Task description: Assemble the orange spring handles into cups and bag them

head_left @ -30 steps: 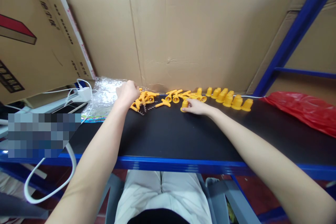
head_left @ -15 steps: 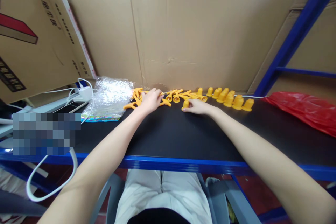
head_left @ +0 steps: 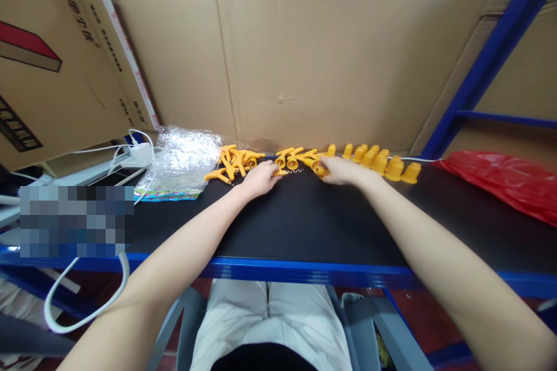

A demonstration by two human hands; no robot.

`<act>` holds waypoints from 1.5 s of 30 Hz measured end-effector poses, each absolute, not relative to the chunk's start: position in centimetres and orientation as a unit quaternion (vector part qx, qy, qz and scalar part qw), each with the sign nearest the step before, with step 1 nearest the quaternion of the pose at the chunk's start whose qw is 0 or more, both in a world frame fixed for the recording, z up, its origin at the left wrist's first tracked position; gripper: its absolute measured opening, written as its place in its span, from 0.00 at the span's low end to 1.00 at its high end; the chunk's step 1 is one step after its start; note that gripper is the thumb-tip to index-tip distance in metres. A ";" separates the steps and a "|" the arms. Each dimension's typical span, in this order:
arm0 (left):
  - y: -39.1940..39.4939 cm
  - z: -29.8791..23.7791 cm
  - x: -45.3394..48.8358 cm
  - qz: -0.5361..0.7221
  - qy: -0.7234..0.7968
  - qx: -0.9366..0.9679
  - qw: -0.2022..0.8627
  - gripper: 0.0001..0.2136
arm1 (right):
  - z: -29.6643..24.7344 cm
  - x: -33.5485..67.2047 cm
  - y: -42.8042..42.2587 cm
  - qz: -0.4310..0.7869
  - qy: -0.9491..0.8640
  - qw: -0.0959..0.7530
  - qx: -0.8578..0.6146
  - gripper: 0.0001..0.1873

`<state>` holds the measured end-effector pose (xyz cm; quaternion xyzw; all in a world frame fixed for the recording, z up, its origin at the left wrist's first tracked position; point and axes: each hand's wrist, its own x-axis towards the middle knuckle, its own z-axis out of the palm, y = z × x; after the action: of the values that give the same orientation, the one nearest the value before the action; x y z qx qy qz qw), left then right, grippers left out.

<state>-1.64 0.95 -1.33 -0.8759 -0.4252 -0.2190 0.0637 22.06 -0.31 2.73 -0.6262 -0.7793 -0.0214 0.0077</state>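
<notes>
Far left: cardboard box (head_left: 43, 69), white charger (head_left: 140, 155), then clear plastic bag (head_left: 183, 163) on black counter (head_left: 304, 226). Right of bag, at far edge: heap of yellow T-pieces (head_left: 232, 160). Left hand (head_left: 260, 178) just right of heap, fingers pinched on one yellow T-piece (head_left: 281, 172), low on counter. Right hand (head_left: 343, 170) near it, closed around yellow cap (head_left: 319, 170). Further right: row of yellow caps (head_left: 385, 162) along cardboard wall (head_left: 326, 58). Far right: red bag (head_left: 500, 182).
</notes>
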 end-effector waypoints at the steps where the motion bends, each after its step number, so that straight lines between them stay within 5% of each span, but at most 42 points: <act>1: 1.1 -1.4 -1.8 -0.214 -0.429 -0.875 0.062 0.08 | 2.9 22.1 -0.4 -0.015 -0.777 -0.001 -0.629 0.15; 7: 1.7 -1.7 -2.0 -0.194 -0.437 -0.877 0.046 0.07 | 3.6 21.7 -1.1 0.014 -0.782 -0.025 -0.623 0.09; 17: 0.0 -0.4 -1.9 -0.177 -0.485 -0.848 0.116 0.12 | 2.8 21.9 -0.4 0.041 -0.796 -0.014 -0.604 0.17; 27: -0.2 0.0 -1.9 -0.075 -0.590 -0.802 0.061 0.16 | 0.2 21.7 1.6 0.006 -0.842 0.071 -0.535 0.11; 35: 0.3 -0.3 -2.1 -0.130 -0.544 -0.828 0.033 0.15 | 0.0 20.8 1.2 0.046 -0.871 0.156 -0.464 0.16; 45: 0.6 -0.2 -2.4 -0.178 -0.507 -0.843 0.027 0.13 | 0.6 21.5 0.9 0.393 -0.752 0.230 -0.477 0.24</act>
<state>-2.42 0.60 -0.23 -0.8431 -0.5067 -0.1781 0.0270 21.46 0.90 0.57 -0.4768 -0.7520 0.3928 0.2299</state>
